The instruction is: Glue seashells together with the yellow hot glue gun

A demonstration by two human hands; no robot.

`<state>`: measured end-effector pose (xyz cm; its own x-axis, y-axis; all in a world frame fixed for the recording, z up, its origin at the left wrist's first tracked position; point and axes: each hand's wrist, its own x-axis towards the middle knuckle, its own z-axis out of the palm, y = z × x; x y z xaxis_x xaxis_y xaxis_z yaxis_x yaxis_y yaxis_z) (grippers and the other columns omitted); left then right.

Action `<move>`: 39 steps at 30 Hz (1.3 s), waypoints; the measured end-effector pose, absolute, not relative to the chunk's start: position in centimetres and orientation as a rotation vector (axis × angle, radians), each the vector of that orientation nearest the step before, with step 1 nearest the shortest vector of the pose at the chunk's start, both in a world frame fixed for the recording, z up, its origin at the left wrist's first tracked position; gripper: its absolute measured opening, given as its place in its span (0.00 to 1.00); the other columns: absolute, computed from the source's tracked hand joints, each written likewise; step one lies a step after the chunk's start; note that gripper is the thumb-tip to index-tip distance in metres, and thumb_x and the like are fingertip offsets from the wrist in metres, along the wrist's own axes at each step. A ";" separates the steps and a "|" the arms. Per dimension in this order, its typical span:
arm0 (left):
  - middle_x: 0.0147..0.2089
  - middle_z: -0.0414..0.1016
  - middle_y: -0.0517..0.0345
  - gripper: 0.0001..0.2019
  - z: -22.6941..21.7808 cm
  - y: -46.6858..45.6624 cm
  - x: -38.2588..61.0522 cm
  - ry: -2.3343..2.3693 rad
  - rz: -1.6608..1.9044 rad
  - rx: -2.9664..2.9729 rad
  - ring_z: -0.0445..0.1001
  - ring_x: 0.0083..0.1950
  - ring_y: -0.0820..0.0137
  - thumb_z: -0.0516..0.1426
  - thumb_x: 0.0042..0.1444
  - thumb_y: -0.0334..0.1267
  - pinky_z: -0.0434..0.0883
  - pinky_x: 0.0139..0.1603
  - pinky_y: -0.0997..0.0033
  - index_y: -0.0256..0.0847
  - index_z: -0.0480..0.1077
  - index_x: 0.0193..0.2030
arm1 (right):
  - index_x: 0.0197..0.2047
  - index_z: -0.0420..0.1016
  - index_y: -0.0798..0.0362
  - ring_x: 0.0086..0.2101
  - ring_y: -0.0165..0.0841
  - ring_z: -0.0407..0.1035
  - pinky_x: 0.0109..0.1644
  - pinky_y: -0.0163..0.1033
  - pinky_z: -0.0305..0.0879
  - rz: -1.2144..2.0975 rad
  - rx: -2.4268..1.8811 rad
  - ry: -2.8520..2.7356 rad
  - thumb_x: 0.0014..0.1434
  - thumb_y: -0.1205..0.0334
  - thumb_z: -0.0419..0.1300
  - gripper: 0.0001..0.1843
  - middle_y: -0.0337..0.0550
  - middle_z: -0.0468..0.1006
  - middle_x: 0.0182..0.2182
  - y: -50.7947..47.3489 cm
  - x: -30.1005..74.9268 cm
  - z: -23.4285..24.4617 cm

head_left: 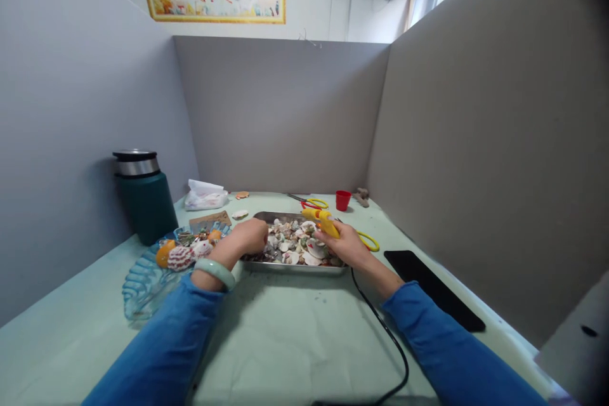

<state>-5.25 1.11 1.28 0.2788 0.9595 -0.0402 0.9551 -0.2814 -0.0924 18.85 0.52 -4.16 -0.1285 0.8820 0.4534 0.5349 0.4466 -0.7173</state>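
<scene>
A metal tray (261, 216) full of several seashells (292, 241) lies at the middle of the table. My left hand (247, 238), with a pale green bangle (215, 270) on the wrist, is curled closed at the tray's left edge; what it holds is hidden. My right hand (345, 244) is wrapped round a yellow glue gun (323, 221) held over the shells at the tray's right side. The gun's black cord (385, 330) runs back toward me.
A blue glass dish (143, 282) with shells stands left of the tray. A dark green flask (143, 193), a white plastic bag (204, 195), scissors (311, 202), a red cup (342, 200) and a black phone (432, 288) sit around. Grey partition walls enclose three sides.
</scene>
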 end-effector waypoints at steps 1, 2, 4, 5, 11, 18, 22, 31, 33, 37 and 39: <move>0.40 0.78 0.41 0.13 1.2 1.0 -5.0 -1.858 0.159 -2.449 0.76 0.40 0.59 0.55 0.45 0.31 0.70 0.37 0.68 0.38 0.78 0.36 | 0.34 0.73 0.54 0.24 0.31 0.62 0.27 0.34 0.56 0.484 -1.212 -1.803 0.52 0.44 0.57 0.20 0.37 0.70 0.20 0.5 18.8 -4.1; 0.41 0.78 0.39 0.13 1.0 0.9 -4.8 -1.854 0.173 -2.426 0.76 0.41 0.58 0.55 0.45 0.32 0.70 0.37 0.67 0.37 0.78 0.37 | 0.34 0.73 0.54 0.24 0.31 0.62 0.27 0.34 0.55 0.485 -1.214 -1.804 0.51 0.44 0.57 0.20 0.37 0.70 0.20 0.5 18.8 -4.1; 0.42 0.77 0.37 0.14 0.7 0.9 -4.6 -1.825 0.179 -2.400 0.76 0.42 0.56 0.54 0.46 0.31 0.70 0.37 0.66 0.36 0.78 0.38 | 0.35 0.73 0.54 0.24 0.31 0.63 0.28 0.34 0.55 0.491 -1.218 -1.797 0.51 0.45 0.58 0.19 0.37 0.70 0.20 0.4 18.8 -4.0; 0.42 0.77 0.37 0.14 0.6 0.9 -4.5 -1.812 0.173 -2.398 0.76 0.42 0.55 0.54 0.46 0.31 0.70 0.37 0.65 0.36 0.78 0.38 | 0.35 0.73 0.54 0.24 0.31 0.63 0.28 0.34 0.55 0.499 -1.218 -1.794 0.51 0.45 0.58 0.19 0.37 0.70 0.20 0.3 18.8 -3.9; 0.41 0.78 0.41 0.12 0.9 1.0 -5.0 -1.826 0.137 -2.444 0.76 0.41 0.57 0.55 0.45 0.31 0.70 0.36 0.68 0.38 0.78 0.35 | 0.36 0.73 0.54 0.24 0.31 0.63 0.28 0.34 0.55 0.530 -1.218 -1.788 0.51 0.45 0.58 0.20 0.36 0.70 0.20 0.2 18.7 -3.9; 0.35 0.78 0.41 0.12 0.2 1.3 -5.1 -1.760 0.129 -2.573 0.76 0.36 0.58 0.55 0.42 0.27 0.68 0.33 0.68 0.37 0.78 0.32 | 0.35 0.74 0.54 0.24 0.31 0.63 0.28 0.34 0.55 0.529 -1.216 -1.789 0.51 0.46 0.59 0.19 0.36 0.70 0.21 0.1 18.7 -3.7; 0.35 0.79 0.48 0.14 0.2 2.1 -5.6 -1.764 -0.142 -2.664 0.75 0.36 0.63 0.54 0.40 0.25 0.66 0.34 0.72 0.40 0.78 0.32 | 0.36 0.74 0.54 0.24 0.30 0.62 0.28 0.34 0.55 0.541 -1.211 -1.792 0.51 0.46 0.59 0.19 0.36 0.70 0.21 0.0 18.7 -3.7; 0.23 0.73 0.59 0.06 0.5 1.8 -4.4 -2.214 -1.500 -3.033 0.72 0.23 0.72 0.61 0.42 0.33 0.69 0.27 0.72 0.36 0.72 0.29 | 0.35 0.71 0.55 0.19 0.27 0.59 0.22 0.33 0.54 0.789 -1.090 -1.628 0.48 0.48 0.62 0.18 0.34 0.67 0.18 0.0 18.5 -3.2; 0.26 0.75 0.57 0.08 0.3 1.4 -3.8 -2.129 -1.826 -3.102 0.74 0.26 0.71 0.63 0.42 0.33 0.71 0.31 0.71 0.36 0.72 0.31 | 0.35 0.70 0.55 0.19 0.27 0.59 0.23 0.34 0.57 0.887 -1.004 -1.540 0.48 0.49 0.63 0.18 0.35 0.68 0.20 -0.4 18.2 -2.7; 0.28 0.76 0.56 0.11 0.2 0.7 -2.6 -1.842 -2.226 -3.243 0.76 0.31 0.71 0.65 0.41 0.32 0.72 0.40 0.69 0.35 0.71 0.34 | 0.36 0.71 0.54 0.20 0.28 0.62 0.23 0.35 0.59 0.985 -0.897 -1.464 0.48 0.53 0.63 0.15 0.39 0.72 0.24 -1.5 17.2 -2.0; 0.29 0.76 0.56 0.12 0.0 0.4 -2.1 -1.761 -2.367 -3.246 0.76 0.32 0.71 0.65 0.41 0.32 0.71 0.41 0.69 0.34 0.71 0.34 | 0.37 0.71 0.55 0.20 0.28 0.62 0.22 0.35 0.59 1.000 -0.917 -1.424 0.46 0.54 0.64 0.16 0.38 0.71 0.22 -1.8 16.8 -1.9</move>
